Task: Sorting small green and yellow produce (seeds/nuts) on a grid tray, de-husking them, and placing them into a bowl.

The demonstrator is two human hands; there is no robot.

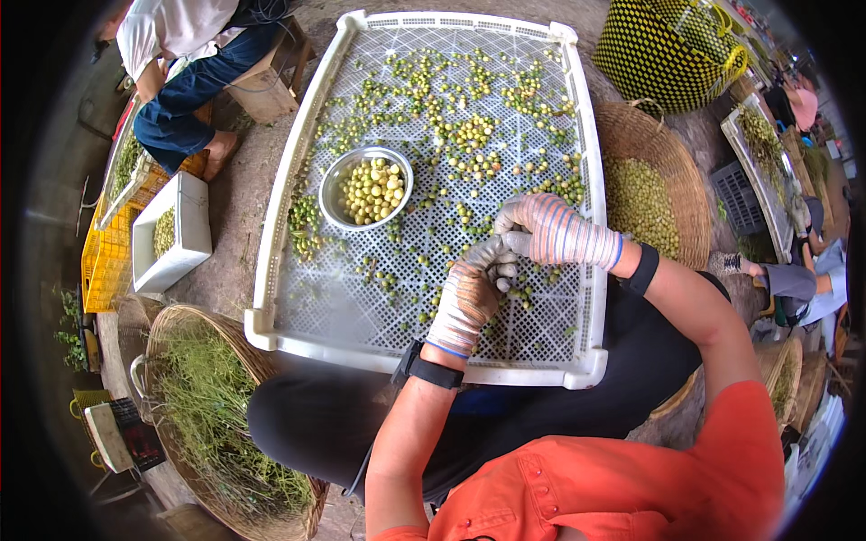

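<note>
My two hands, both in striped knit gloves, meet at the fingertips above a white plastic mesh tray (528, 376) across my lap. My left hand (470, 291) is curled, its fingertips against those of my right hand (558, 230). Whether anything small is pinched between them is hidden. Small round green and yellowish fruits (470, 132) lie scattered over the mesh, thickest towards the far half. To the left of my hands, a steel bowl (329, 196) stands on the tray, holding larger pale yellow fruits (372, 189).
A wicker basket (690, 189) of yellowish fruits stands right of the tray, below a black-and-yellow woven bag (663, 61). At left are a basket of green stems (216, 406), a white foam box (179, 264) and a seated person (179, 101). Other people sit at far right.
</note>
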